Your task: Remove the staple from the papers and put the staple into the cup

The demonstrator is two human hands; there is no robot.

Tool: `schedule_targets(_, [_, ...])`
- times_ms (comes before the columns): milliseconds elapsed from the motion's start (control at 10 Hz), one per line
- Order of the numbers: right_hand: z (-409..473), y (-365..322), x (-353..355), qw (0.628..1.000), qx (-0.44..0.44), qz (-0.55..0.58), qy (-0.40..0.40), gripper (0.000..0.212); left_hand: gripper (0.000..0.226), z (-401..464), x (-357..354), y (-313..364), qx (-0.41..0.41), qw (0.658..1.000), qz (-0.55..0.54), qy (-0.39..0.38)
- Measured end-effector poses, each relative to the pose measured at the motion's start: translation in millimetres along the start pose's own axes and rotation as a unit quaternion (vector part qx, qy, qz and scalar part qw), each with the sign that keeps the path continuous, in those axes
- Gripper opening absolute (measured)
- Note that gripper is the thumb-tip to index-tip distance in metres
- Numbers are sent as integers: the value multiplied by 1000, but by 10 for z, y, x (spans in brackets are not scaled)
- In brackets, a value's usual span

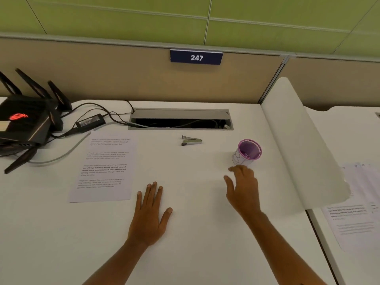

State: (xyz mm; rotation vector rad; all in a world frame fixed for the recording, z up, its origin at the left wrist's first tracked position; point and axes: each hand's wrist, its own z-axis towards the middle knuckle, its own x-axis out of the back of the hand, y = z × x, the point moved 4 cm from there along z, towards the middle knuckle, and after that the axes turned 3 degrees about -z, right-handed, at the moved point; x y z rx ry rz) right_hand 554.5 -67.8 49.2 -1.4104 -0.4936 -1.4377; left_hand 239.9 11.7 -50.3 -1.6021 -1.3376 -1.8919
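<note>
A printed sheet of paper [103,167] lies flat on the white desk [61,233] at the left. A small metal staple remover [191,140] rests near the desk's middle back. To the right stands a white cup with a purple inside [247,151]; small bits show at its bottom. My left hand [151,212] lies palm down on the desk, fingers spread, holding nothing. My right hand [242,188] hovers just in front of the cup, fingers loosely apart and empty. No staple is visible on the paper.
A black router with antennas [26,122], a power brick [90,121] and cables sit at the back left. An open cable tray [181,120] runs along the back. A white divider panel [298,145] stands at the right, with more printed papers [353,214] beyond it.
</note>
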Motion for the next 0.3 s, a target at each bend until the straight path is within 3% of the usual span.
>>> schedule_targets(200, [-534,-578,-323,997,3,41,-72,54,83,-68,363,-100,13,989,-142,35])
schedule_targets(300, [-692,-878,-438,996,31,24,-85,62,84,-194,597,-204,-7,996,-67,61])
